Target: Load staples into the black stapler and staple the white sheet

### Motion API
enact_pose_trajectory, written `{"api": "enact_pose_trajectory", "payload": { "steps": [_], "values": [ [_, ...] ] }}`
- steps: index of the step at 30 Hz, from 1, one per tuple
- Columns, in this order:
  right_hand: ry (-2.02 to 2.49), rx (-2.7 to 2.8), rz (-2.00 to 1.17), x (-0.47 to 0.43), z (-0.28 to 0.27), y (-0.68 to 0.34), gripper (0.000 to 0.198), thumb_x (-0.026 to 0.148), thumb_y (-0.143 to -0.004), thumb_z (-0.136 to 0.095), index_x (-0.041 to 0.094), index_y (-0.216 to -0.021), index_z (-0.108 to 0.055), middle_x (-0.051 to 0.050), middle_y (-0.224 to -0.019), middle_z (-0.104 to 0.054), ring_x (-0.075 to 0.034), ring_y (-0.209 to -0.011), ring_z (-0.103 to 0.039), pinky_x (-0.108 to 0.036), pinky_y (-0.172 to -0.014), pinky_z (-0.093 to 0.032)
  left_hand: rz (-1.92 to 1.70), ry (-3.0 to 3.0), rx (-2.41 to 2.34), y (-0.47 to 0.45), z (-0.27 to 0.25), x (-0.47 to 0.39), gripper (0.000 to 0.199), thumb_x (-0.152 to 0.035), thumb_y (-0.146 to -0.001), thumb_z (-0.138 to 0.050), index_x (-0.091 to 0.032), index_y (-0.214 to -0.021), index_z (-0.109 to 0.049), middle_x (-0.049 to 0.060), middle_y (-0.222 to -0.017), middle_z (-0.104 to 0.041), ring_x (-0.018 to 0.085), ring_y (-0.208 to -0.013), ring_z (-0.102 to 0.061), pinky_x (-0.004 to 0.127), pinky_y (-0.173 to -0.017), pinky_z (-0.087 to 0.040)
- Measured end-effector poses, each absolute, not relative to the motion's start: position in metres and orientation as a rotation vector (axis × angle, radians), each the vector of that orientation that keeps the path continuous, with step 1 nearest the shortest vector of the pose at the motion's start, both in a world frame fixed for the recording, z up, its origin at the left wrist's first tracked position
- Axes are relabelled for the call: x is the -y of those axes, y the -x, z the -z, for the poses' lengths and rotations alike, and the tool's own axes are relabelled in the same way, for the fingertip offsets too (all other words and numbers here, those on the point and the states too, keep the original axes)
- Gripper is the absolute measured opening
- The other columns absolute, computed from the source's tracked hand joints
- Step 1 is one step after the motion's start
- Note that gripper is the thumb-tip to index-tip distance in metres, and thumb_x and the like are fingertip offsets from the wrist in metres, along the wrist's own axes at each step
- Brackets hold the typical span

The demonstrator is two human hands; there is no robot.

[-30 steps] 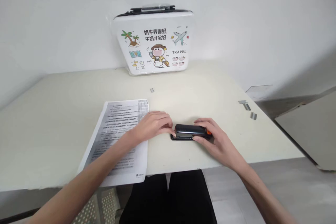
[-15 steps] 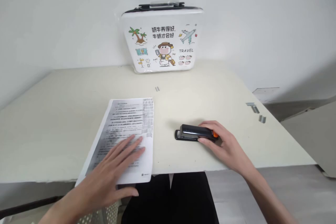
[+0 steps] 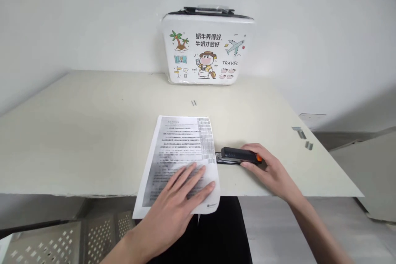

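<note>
A printed sheet of paper point(image 3: 177, 144), grey-shaded with dense text, lies on the table with its lower end past the front edge. Several rows of staples point(image 3: 206, 136) run down its right side. My left hand point(image 3: 182, 198) rests flat on its lower part, fingers spread. Just right of the sheet is a black stapler point(image 3: 238, 154), its front end at the paper's right edge; the paper seems to cover the tip. My right hand point(image 3: 267, 169) grips the stapler's rear end, near an orange part, thumb on the near side and fingers on the far side.
A white case point(image 3: 207, 49) with cartoon prints stands at the back against the wall. Loose staple strips point(image 3: 301, 134) lie at the table's right edge, and two small ones point(image 3: 194, 102) behind the paper. A perforated basket point(image 3: 99, 235) sits below the front left edge.
My left hand has slid the paper to the right, up to the stapler's front end. My right hand keeps its hold on the stapler. The camera view has shifted slightly.
</note>
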State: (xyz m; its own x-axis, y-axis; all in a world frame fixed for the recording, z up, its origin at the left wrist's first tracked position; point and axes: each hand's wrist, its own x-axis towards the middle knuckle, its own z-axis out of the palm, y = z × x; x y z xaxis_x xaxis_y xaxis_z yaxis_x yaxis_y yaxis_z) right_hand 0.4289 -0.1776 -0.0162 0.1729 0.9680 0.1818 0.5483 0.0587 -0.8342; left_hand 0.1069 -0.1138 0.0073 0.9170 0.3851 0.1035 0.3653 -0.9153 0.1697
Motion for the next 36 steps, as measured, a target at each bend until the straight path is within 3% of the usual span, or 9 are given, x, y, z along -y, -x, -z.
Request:
{"api": "enact_pose_trajectory", "payload": {
  "steps": [5, 8, 11, 13, 14, 17, 24, 30, 36],
  "values": [
    [1.659, 1.569, -0.635, 0.177, 0.011, -0.435, 0.031, 0.052, -0.1, -0.064, 0.031, -0.122, -0.066, -0.007, -0.123, -0.07, -0.026, -0.112, -0.067, -0.038, -0.093, -0.057, -0.188, -2.833, -0.547, -0.118, -0.009, 0.119, 0.094, 0.015, -0.084, -0.041, -0.035, -0.164, -0.038, 0.001, -0.178, -0.013, 0.031, -0.164, -0.011, 0.056, -0.129, -0.034],
    [1.728, 1.66, -0.671, 0.176, 0.0, -0.441, 0.034, 0.056, -0.1, -0.063, 0.03, -0.123, -0.065, -0.006, -0.117, -0.072, -0.025, -0.106, -0.068, -0.037, -0.088, -0.057, -0.171, -2.759, -0.524, -0.119, -0.011, 0.119, 0.083, 0.007, -0.094, -0.052, -0.036, -0.163, -0.04, 0.003, -0.179, -0.009, 0.033, -0.164, -0.008, 0.057, -0.13, -0.03],
    [1.775, 1.757, -0.708, 0.173, -0.016, -0.445, 0.039, 0.06, -0.099, -0.061, 0.029, -0.124, -0.066, -0.007, -0.116, -0.074, -0.025, -0.104, -0.069, -0.038, -0.089, -0.058, -0.126, -2.651, -0.44, -0.12, -0.016, 0.108, 0.074, -0.041, -0.099, -0.072, -0.036, -0.165, -0.037, 0.004, -0.178, -0.007, 0.037, -0.164, -0.005, 0.06, -0.129, -0.029],
    [1.799, 1.767, -0.733, 0.17, -0.027, -0.444, 0.043, 0.062, -0.1, -0.057, 0.03, -0.126, -0.066, -0.008, -0.124, -0.074, -0.026, -0.111, -0.07, -0.038, -0.094, -0.058, -0.089, -2.583, -0.391, -0.123, -0.021, 0.092, 0.085, -0.069, -0.093, -0.067, -0.036, -0.165, -0.037, 0.003, -0.178, -0.012, 0.037, -0.164, -0.008, 0.06, -0.128, -0.031],
    [1.826, 1.742, -0.737, 0.168, -0.031, -0.443, 0.044, 0.064, -0.101, -0.054, 0.03, -0.127, -0.066, -0.008, -0.129, -0.073, -0.027, -0.115, -0.07, -0.039, -0.097, -0.058, -0.082, -2.566, -0.385, -0.126, -0.023, 0.082, 0.083, -0.073, -0.094, -0.063, -0.036, -0.164, -0.038, 0.001, -0.177, -0.018, 0.035, -0.164, -0.011, 0.058, -0.128, -0.031],
    [1.954, 1.623, -0.665, 0.159, -0.041, -0.432, 0.048, 0.066, -0.105, -0.043, 0.031, -0.127, -0.067, -0.007, -0.137, -0.071, -0.028, -0.125, -0.067, -0.041, -0.102, -0.056, -0.144, -2.612, -0.463, -0.141, -0.025, 0.049, 0.064, -0.063, -0.106, -0.049, -0.032, -0.162, -0.044, 0.002, -0.173, -0.033, 0.029, -0.164, -0.018, 0.053, -0.131, -0.027],
    [1.992, 1.695, -0.46, 0.128, -0.043, -0.394, 0.056, 0.066, -0.108, -0.03, 0.031, -0.133, -0.067, -0.006, -0.145, -0.066, -0.029, -0.136, -0.061, -0.046, -0.113, -0.051, -0.103, -2.767, -0.365, -0.19, 0.0, 0.016, 0.1, -0.078, -0.1, -0.041, -0.009, -0.17, -0.022, 0.017, -0.177, -0.015, 0.039, -0.164, 0.003, 0.057, -0.133, -0.01],
    [2.013, 1.791, -0.588, 0.125, -0.044, -0.378, 0.056, 0.064, -0.109, -0.027, 0.037, -0.144, -0.062, -0.001, -0.158, -0.056, -0.029, -0.148, -0.05, -0.051, -0.12, -0.046, -0.207, -2.786, -0.331, -0.205, 0.018, 0.021, 0.094, -0.075, -0.103, -0.037, -0.014, -0.171, -0.016, 0.014, -0.178, -0.015, 0.039, -0.164, 0.002, 0.057, -0.132, -0.003],
    [2.095, 1.811, -0.496, 0.125, -0.04, -0.374, 0.053, 0.061, -0.11, -0.028, 0.039, -0.148, -0.059, 0.002, -0.162, -0.052, -0.031, -0.148, -0.051, -0.054, -0.116, -0.05, -0.253, -2.776, -0.343, -0.211, 0.025, 0.023, 0.092, -0.073, -0.103, -0.039, -0.011, -0.169, -0.024, 0.015, -0.178, -0.016, 0.04, -0.164, 0.0, 0.056, -0.132, 0.0]
  ]
}}
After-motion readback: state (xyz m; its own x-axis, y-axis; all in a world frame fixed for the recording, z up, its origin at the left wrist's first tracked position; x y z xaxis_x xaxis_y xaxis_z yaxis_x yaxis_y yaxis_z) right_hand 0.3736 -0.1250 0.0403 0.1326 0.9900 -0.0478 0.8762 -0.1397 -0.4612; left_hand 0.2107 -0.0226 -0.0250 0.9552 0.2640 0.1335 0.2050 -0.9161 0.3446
